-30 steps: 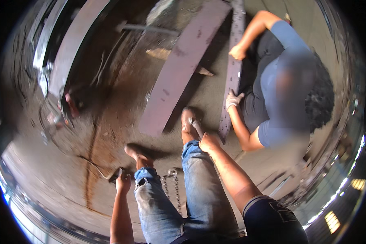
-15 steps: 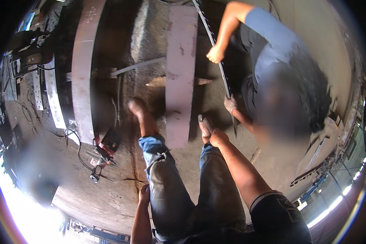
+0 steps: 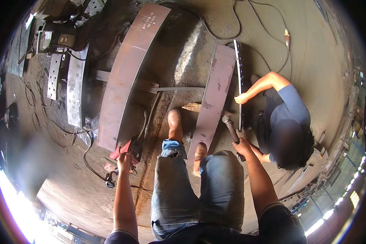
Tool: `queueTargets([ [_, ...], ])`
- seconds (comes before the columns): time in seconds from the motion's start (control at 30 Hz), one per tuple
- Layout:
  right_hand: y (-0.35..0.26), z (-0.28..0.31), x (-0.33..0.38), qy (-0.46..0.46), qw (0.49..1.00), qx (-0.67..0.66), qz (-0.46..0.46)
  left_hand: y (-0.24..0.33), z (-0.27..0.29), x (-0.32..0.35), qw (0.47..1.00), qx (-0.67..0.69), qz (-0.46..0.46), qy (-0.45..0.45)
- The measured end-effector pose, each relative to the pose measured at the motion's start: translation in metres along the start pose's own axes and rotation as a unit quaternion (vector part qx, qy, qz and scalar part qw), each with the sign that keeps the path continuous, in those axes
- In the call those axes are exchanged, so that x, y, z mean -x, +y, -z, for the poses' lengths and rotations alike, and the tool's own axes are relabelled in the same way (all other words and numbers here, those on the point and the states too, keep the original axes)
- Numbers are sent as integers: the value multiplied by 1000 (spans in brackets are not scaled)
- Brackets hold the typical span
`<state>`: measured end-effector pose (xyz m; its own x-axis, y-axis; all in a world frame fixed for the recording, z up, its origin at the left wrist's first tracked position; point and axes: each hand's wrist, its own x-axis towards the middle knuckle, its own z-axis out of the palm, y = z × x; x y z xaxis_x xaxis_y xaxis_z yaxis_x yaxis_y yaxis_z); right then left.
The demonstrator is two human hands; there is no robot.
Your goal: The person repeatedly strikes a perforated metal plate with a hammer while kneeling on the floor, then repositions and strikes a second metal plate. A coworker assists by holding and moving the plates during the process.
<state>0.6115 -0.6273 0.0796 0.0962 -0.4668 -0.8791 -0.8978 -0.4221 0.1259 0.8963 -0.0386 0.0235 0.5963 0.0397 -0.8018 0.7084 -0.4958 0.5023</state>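
My right hand point(image 3: 242, 147) is closed around the handle of a hammer point(image 3: 232, 128), its head pointing up and away from me beside a flat steel plate point(image 3: 213, 97). My left hand point(image 3: 125, 161) is low on the left, fingers curled, right over a red tool point(image 3: 131, 150) on the floor. Whether it grips part of that tool or a cord is hidden. At the right a crouching co-worker point(image 3: 288, 110) holds a long, narrow steel strip point(image 3: 239, 77) with dark marks along its edge, upright beside the plate. One of my shoes point(image 3: 200, 151) rests at the plate's near end.
A larger rust-brown plate point(image 3: 128, 77) lies left of my feet. Beyond it are perforated plates point(image 3: 75, 85) and a machine point(image 3: 61, 40). A thin bar point(image 3: 179, 88) bridges the two plates. Cables point(image 3: 85, 150) cross the floor at left; another cable point(image 3: 268, 24) loops at far right.
My view has swung right and down. My right hand has come up from beside my shoe, hammer now in plain sight. My left hand has left my knee for the red tool.
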Motion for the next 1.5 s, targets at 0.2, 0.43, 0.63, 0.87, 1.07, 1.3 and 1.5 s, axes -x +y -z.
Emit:
queueTargets([
  [0.2, -39, 32, 20, -28, 1000, 4, -10, -2, 2, -35, 996, -83, 39, 4],
  [0.43, -43, 7, -9, -76, 992, 97, 10, -37, -10, -25, 936, -322, -128, -65],
  [0.63, -71, 9, -13, -97, 994, -17, -45, -23, 0, 10, 966, -252, 46, -40],
  [0.87, -79, 30, -37, -137, 988, -54, -47, 26, 13, 13, 971, -236, 40, -18],
  [1.07, -76, 43, -94, -102, 994, -1, 30, 93, -23, -20, 970, -243, 2, 15],
  [1.3, -98, 98, -161, -173, 967, -184, -39, 166, -115, -108, 937, -337, 75, -51],
  [1.5, -96, 128, -217, -153, 972, -176, -27, 305, -317, -219, 731, -594, -192, -274],
])
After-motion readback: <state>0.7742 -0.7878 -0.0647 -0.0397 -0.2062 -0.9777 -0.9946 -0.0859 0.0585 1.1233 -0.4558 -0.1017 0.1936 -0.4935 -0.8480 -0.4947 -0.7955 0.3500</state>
